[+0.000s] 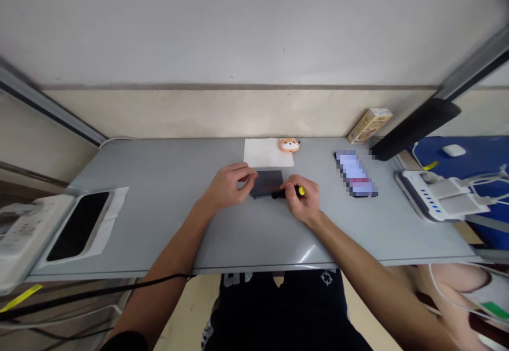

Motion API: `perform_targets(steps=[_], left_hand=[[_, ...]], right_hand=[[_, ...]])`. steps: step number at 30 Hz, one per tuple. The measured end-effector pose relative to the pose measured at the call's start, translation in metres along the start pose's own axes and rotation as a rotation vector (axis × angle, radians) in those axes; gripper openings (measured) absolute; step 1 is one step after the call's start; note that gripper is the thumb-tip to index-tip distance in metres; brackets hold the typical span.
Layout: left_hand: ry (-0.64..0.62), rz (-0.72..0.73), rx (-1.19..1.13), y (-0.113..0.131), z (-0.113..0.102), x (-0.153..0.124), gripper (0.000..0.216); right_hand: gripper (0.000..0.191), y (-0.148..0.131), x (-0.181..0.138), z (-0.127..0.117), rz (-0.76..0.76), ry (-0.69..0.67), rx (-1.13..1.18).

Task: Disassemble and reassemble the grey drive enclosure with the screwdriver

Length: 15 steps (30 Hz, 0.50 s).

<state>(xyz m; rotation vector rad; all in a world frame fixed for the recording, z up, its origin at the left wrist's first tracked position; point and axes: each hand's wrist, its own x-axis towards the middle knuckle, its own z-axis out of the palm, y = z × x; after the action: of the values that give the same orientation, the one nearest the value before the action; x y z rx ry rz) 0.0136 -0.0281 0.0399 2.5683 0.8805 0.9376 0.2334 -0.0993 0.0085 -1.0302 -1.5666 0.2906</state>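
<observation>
A dark grey, flat rectangular device (270, 177) with a row of small dark slots along its near edge lies at the middle of the table. At its left side is my left hand (230, 185), thumb and forefinger brought together in a pinch; whatever they hold, if anything, is too small to make out. My right hand (305, 201) is closed around a black-and-yellow handled tool, apparently a screwdriver (301, 191). Its black end points left along the device's near right edge, and the tip cannot be made out.
Behind the device lie a white sheet (258, 152) and an orange animal-faced case (289, 145). A phone (356, 173), a small box (369, 125) and a power strip (429, 197) are to the right. Another phone (79, 225) and power strip (34, 229) sit left.
</observation>
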Motion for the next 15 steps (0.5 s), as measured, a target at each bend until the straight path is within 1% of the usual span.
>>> perform_targets(steps=[5,7,9,12,15], left_hand=[[-0.033,0.016,-0.028,0.004,0.001,0.0,0.018],[-0.066,0.01,-0.04,0.005,0.001,0.0,0.015],[-0.112,-0.007,-0.043,0.005,0.002,-0.001,0.013],[-0.172,-0.015,-0.033,0.004,0.005,-0.002,0.016],[-0.151,0.012,-0.001,0.002,0.01,-0.002,0.016]], right_hand=[[0.028,0.002,0.001,-0.002,0.059,0.041,0.002],[0.031,0.002,0.003,-0.004,0.119,0.106,0.034],[0.033,0.004,0.006,-0.005,0.201,0.199,0.074],[0.035,0.008,0.012,-0.007,0.327,0.317,0.133],[0.034,0.011,0.017,-0.007,0.416,0.357,0.156]])
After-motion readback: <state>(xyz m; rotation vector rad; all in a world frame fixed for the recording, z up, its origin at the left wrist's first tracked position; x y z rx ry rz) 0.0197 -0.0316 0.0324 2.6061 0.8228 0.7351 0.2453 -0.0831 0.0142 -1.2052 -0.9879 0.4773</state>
